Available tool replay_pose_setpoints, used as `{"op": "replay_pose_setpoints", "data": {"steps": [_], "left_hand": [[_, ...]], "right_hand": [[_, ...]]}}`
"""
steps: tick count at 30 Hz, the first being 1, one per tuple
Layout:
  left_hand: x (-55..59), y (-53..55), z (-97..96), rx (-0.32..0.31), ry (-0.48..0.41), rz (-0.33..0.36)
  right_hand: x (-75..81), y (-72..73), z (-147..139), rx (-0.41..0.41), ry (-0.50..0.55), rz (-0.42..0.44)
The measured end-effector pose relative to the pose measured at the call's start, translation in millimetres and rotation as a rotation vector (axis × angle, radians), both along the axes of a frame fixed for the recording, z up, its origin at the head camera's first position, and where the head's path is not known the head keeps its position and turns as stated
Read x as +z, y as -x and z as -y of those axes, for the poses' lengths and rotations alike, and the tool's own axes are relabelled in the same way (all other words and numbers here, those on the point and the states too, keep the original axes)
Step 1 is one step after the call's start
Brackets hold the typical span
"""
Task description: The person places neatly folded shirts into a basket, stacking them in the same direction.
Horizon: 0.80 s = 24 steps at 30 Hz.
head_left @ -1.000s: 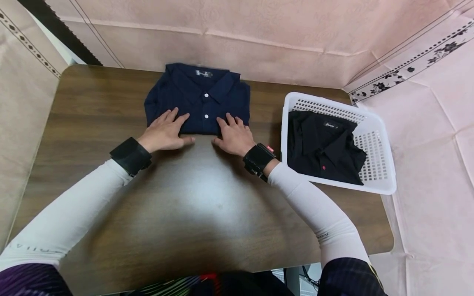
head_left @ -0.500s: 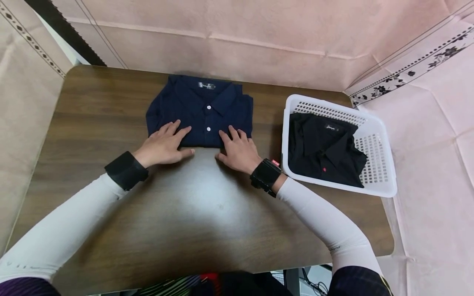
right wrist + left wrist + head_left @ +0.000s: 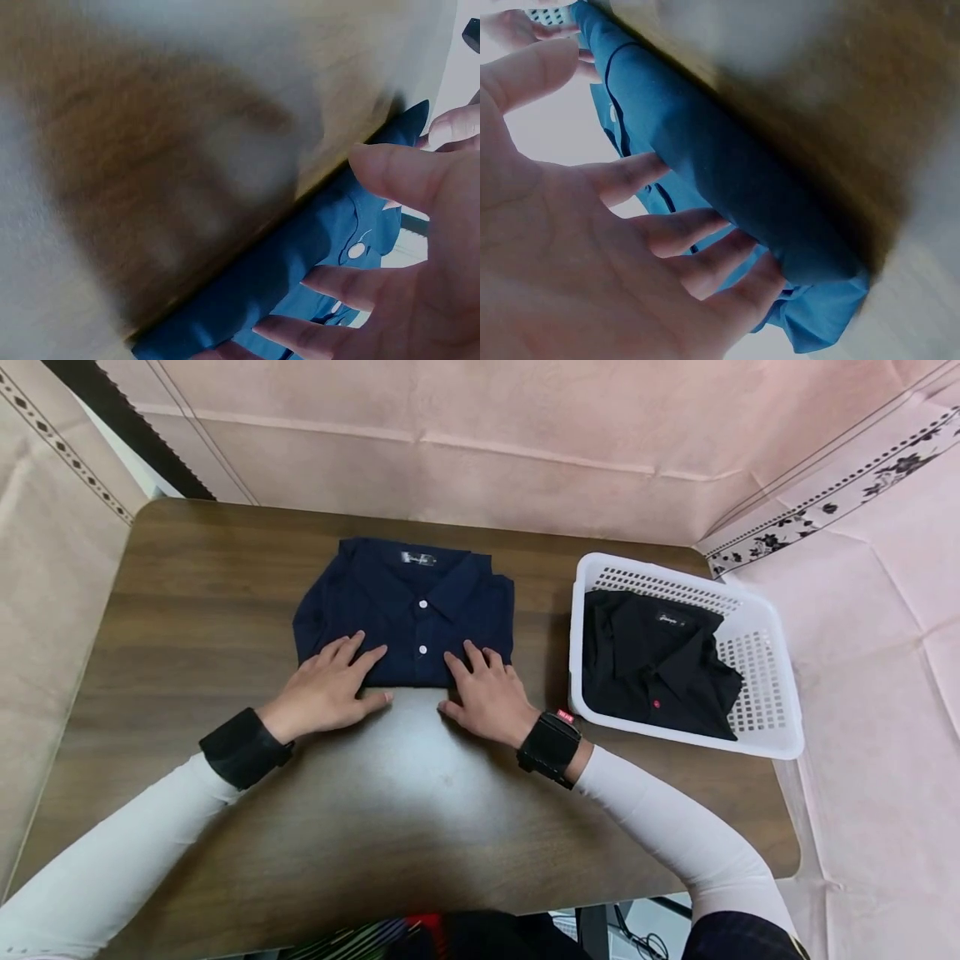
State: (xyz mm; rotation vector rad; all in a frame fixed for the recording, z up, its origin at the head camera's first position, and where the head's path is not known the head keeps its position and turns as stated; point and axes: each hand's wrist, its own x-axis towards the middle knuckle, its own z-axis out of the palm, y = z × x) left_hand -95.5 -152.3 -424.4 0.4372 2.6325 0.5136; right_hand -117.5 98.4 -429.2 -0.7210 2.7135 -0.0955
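Left hand (image 3: 324, 692) and right hand (image 3: 491, 697) rest straight-fingered, grasping nothing, on the folded navy-blue, white-buttoned fabric shirt (image 3: 405, 614) beneath them.

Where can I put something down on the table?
The table is bare between its near edge and the navy shirt, also left of that shirt. It's crowded where the left hand and right hand touch cloth, and where the white basket holds a black shirt.

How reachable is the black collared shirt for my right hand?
Probably yes: the black collared shirt lies uncovered in the open white plastic basket near your right hand, with only the rim between.
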Motion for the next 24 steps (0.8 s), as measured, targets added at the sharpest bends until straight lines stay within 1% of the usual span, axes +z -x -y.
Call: {"op": "replay_pose_setpoints", "data": {"steps": [11,18,24], "left_hand": [[-0.4,-22.3,-2.1,-0.010,-0.015,-0.024],[-1.1,-38.7,-2.9,-0.009,-0.034,-0.046],[0.2,-51.6,-2.7,-0.016,-0.052,-0.066]], "right_hand": [[1.0,-19.6,-7,0.028,0.005,-0.022],[2.4,-33.6,-12,0.055,0.000,-0.012],[4.8,-48.6,-16,0.089,0.016,-0.043]]}}
